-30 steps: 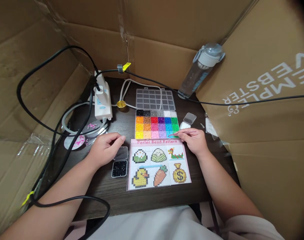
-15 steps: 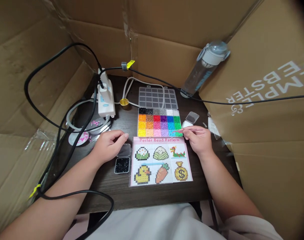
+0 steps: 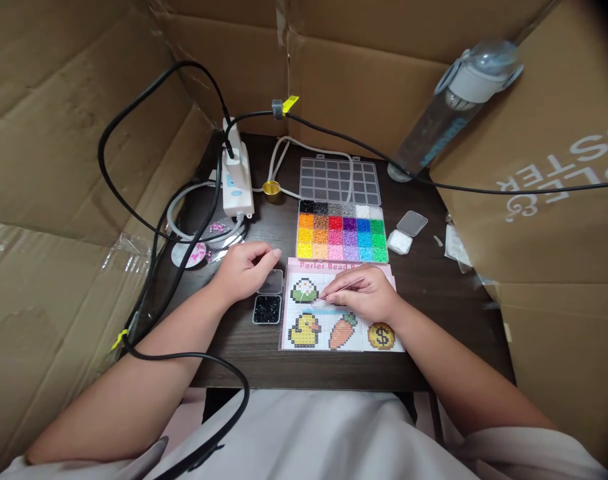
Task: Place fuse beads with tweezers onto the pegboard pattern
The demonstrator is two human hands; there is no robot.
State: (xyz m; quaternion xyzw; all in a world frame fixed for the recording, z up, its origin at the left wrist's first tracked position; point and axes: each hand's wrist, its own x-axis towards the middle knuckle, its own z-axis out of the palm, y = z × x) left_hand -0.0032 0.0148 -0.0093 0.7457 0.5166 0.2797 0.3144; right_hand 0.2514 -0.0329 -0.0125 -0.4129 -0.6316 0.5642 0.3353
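My right hand (image 3: pixel 369 293) pinches a pair of thin tweezers (image 3: pixel 352 285) over the Perler Bead Pattern sheet (image 3: pixel 324 268). The tips point down and left, close to the green-and-white rice-ball picture (image 3: pixel 304 291); whether a bead sits between them is too small to tell. Part of the sheet's upper right is covered by this hand. My left hand (image 3: pixel 247 270) rests loosely curled on the table, with nothing visible in it. Just beside it lies a small open box of black beads (image 3: pixel 267 310). Behind the sheet stands a compartment case of coloured beads (image 3: pixel 343 233).
A small box of white beads (image 3: pixel 399 242) sits right of the case. Further back are a power strip (image 3: pixel 238 190), a gold cup (image 3: pixel 271 191) and a leaning water bottle (image 3: pixel 441 127). Black cables (image 3: pixel 184 353) loop past my left arm. Cardboard walls (image 3: pixel 364 80) enclose the table.
My right hand has moved from the bead case's right front corner, left and toward me, over the pattern sheet with the tweezers. My left hand stays in place. The camera view has shifted.
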